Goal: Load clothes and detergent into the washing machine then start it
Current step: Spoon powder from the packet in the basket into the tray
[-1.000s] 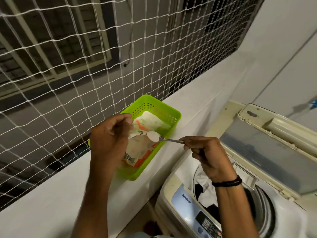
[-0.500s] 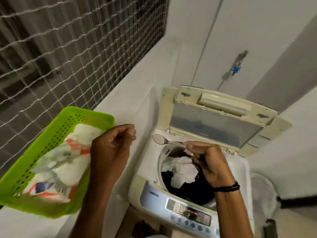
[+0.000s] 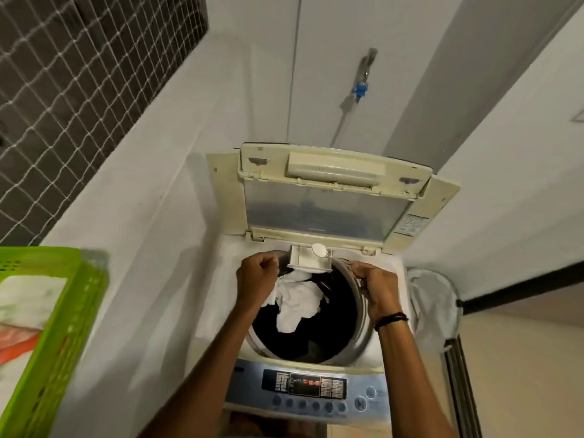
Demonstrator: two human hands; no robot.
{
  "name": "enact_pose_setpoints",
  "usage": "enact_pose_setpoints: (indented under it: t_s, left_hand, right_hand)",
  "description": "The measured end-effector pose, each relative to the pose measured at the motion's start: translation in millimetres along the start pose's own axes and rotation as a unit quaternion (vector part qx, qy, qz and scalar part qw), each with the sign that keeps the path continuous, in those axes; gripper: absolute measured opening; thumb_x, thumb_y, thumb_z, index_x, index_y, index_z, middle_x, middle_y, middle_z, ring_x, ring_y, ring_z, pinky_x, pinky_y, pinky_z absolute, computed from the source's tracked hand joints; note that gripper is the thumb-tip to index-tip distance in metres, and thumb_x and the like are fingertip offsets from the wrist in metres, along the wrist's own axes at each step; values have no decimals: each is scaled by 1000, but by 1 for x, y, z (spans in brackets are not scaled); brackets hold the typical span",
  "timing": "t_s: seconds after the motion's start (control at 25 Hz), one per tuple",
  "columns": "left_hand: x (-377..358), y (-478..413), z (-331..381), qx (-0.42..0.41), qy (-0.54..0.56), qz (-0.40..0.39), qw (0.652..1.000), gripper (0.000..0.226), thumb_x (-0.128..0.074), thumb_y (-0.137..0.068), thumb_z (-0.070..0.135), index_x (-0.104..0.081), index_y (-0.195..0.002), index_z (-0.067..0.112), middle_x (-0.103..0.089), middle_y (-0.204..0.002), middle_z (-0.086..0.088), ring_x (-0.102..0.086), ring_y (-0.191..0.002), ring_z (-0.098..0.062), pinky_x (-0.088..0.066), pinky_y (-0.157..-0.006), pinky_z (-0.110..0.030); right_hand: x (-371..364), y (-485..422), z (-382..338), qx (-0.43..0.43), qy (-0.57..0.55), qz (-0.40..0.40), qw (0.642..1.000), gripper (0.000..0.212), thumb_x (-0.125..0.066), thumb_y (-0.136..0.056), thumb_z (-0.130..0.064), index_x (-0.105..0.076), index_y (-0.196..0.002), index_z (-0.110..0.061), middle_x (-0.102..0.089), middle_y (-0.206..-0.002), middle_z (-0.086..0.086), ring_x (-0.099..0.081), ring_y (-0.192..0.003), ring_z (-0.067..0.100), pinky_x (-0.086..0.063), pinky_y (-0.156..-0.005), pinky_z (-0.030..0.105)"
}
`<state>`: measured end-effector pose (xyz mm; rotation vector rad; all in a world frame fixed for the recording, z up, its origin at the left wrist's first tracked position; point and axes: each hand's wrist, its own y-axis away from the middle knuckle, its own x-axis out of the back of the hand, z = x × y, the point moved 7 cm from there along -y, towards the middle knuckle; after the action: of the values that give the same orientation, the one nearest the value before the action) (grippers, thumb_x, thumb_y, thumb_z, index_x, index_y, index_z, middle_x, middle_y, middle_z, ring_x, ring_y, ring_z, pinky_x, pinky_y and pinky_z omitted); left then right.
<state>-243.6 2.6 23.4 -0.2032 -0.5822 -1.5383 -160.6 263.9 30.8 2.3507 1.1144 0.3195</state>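
Observation:
The top-loading washing machine (image 3: 388, 270) stands with its lid (image 3: 316, 210) raised. White cloth (image 3: 297, 305) lies on dark clothes (image 3: 335, 327) in the drum. A small white detergent drawer (image 3: 308, 263) sticks out at the drum's back rim. My right hand (image 3: 377, 287) grips the handle of a spoon (image 3: 319, 249), whose bowl holds white powder right over the drawer. My left hand (image 3: 257, 276) is a closed fist at the rim, just left of the drawer. The detergent pouch (image 3: 28, 298) lies in the green basket (image 3: 63, 327) on the ledge at left.
The lit control panel (image 3: 305, 387) with a row of buttons runs along the machine's front. A blue tap (image 3: 360, 90) is on the wall behind. White netting (image 3: 79, 90) covers the opening at upper left. A mesh hamper (image 3: 433, 308) stands right of the machine.
My view swung from the basket to the machine. My right hand carried the spoon from the pouch to above the detergent drawer. My left hand left the pouch and came to the drum rim.

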Motion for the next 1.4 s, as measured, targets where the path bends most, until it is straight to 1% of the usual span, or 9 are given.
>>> enact_pose_setpoints:
  t_s: [0.12, 0.24, 0.36, 0.48, 0.64, 0.8, 0.96, 1.16, 1.4]
  left_hand:
    - [-54, -22, -22, 8, -83, -55, 995, 29, -53, -94, 12, -71, -117, 12, -70, -122, -7, -63, -116, -26, -43, -92, -24]
    - [-100, -36, -39, -7, -119, -117, 986, 44, -49, -93, 1, -56, -136, 7, -58, -139, -12, -52, -130, -29, -36, -107, -27]
    - [-128, -48, -57, 15, -183, -168, 969, 54, -47, -94, 6, -40, -148, 8, -43, -152, -12, -41, -140, -29, -34, -114, -35]
    - [-139, -55, -64, 30, -213, -191, 958, 55, -47, -91, 7, -40, -146, 11, -46, -149, -12, -46, -135, -31, -41, -109, -40]
    - [-141, -62, -67, 32, -205, -190, 960, 52, -48, -88, 5, -47, -139, 11, -53, -142, -13, -51, -129, -33, -45, -105, -41]
    - [-140, -60, -64, 29, -198, -188, 962, 48, -49, -88, 7, -50, -136, 11, -56, -138, -13, -54, -125, -33, -46, -103, -41]
    - [-137, -57, -62, 27, -182, -196, 963, 50, -48, -90, 6, -48, -140, 11, -56, -139, -13, -54, -126, -32, -46, -103, -37]
    - [-103, -37, -34, 33, -108, -140, 984, 47, -49, -95, 9, -51, -141, 15, -57, -139, -8, -53, -128, -28, -41, -104, -32]
    - [-4, 20, 0, 15, 6, -33, 999, 42, -60, -93, 25, -59, -134, 18, -63, -134, 0, -62, -118, -13, -49, -99, -23]
  right_hand:
    - [-5, -38, 28, -17, 22, 20, 999, 25, -64, -76, 3, -80, -92, -9, -75, -77, -1, -66, -62, 11, -51, -52, 20]
    - [-16, -68, 50, 29, 107, 39, 993, 21, -67, -82, -8, -79, -98, -14, -77, -93, 2, -71, -86, 18, -58, -79, 28]
    - [-25, -84, 69, 87, 249, 50, 963, 21, -66, -90, -16, -77, -108, -10, -76, -105, 11, -69, -101, 25, -46, -81, 18]
    - [-30, -86, 83, 117, 279, 59, 951, 22, -63, -94, -17, -76, -111, -11, -76, -107, 11, -70, -100, 25, -46, -81, 17]
    - [-30, -81, 78, 219, 300, 71, 926, 20, -63, -94, -10, -76, -109, -8, -77, -92, 9, -67, -76, 14, -47, -68, 15]
    - [-28, -76, 69, 289, 338, 91, 891, 19, -64, -91, -2, -77, -104, -5, -74, -79, 10, -68, -72, 24, -47, -67, 16]
    - [-14, -70, 69, 161, 243, 112, 950, 20, -63, -93, -13, -76, -107, -8, -76, -95, 9, -68, -87, 18, -46, -77, 19]
    - [-8, -65, 85, -36, -31, 46, 998, 17, -70, -82, -5, -78, -96, -8, -78, -86, 8, -73, -85, 26, -61, -78, 37]
    - [-45, 1, 40, -62, -112, -95, 987, 22, -60, -88, 0, -72, -106, 1, -71, -80, 8, -52, -50, 7, -43, -44, 15]
